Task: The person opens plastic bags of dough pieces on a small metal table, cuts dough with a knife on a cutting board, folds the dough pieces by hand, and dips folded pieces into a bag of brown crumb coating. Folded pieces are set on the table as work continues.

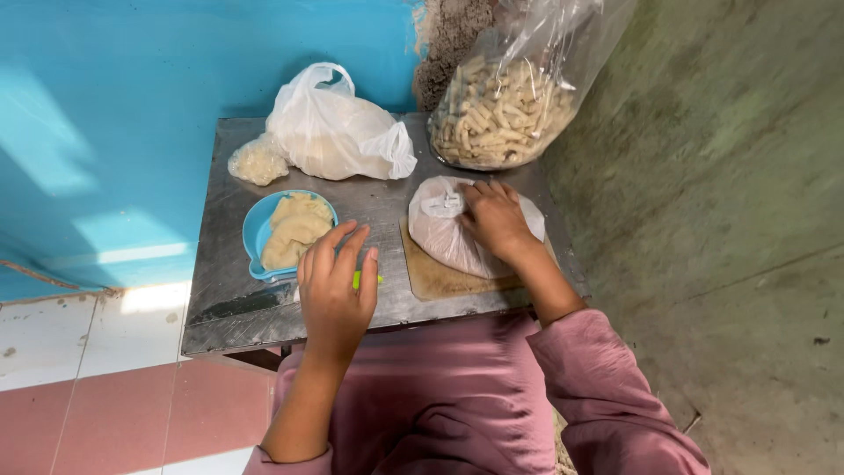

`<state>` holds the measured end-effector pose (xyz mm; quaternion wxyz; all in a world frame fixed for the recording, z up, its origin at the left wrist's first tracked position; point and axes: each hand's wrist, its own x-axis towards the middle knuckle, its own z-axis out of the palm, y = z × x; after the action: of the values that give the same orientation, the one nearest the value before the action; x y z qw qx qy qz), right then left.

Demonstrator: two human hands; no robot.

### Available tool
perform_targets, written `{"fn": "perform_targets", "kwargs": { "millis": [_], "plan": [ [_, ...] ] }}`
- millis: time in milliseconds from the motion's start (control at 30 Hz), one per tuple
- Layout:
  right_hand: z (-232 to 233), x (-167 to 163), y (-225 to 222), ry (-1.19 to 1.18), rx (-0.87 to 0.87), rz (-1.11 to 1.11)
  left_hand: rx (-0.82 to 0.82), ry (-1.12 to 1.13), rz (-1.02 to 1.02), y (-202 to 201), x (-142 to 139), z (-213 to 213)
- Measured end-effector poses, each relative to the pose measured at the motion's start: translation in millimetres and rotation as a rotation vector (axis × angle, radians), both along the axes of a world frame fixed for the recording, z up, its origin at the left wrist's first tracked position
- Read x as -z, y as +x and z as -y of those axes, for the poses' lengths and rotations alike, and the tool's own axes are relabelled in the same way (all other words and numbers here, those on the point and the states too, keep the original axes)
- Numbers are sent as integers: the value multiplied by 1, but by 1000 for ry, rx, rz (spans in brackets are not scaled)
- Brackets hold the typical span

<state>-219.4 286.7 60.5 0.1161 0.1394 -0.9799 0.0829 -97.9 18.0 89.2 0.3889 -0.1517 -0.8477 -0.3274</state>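
Observation:
My left hand lies on the metal table with its fingers spread over a small green object that is mostly hidden; whether I grip it is unclear. Just left of that hand stands a blue bowl of pale yellow dough. My right hand presses down on a tied clear plastic bag with a pale filling, which rests on a wooden cutting board.
At the back of the table stand a white plastic bag, a small clear bag of pale crumbs and a large clear bag of tube-shaped snacks. A blue wall is on the left, a concrete wall on the right, tiled floor below.

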Motion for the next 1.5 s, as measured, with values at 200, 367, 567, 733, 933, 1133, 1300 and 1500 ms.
{"fn": "perform_targets", "kwargs": {
  "millis": [200, 367, 567, 733, 933, 1133, 1300, 1500],
  "plan": [
    [-19, -34, 3, -389, 61, 30, -96, -4, 44, -24, 2, 47],
    [-27, -60, 8, -532, 82, 105, -246, -15, 33, -36, 2, 82],
    [-31, -83, 6, -1090, -115, 105, -271, 84, 87, -57, -10, 102],
    [-5, -68, -31, -1405, -94, 274, 210, 345, 403, -75, -10, 58],
    [31, -25, -76, -1105, -37, 234, 174, -67, 312, -159, 4, 12],
    [29, -10, -97, -1243, 72, 415, -23, -342, 540, -263, 10, 32],
    [26, -30, -131, -1021, -173, 344, 26, -183, 1018, -325, 28, 47],
    [28, -66, -167, -892, -86, 497, 40, -246, 729, -330, 52, 60]
  ]
}}
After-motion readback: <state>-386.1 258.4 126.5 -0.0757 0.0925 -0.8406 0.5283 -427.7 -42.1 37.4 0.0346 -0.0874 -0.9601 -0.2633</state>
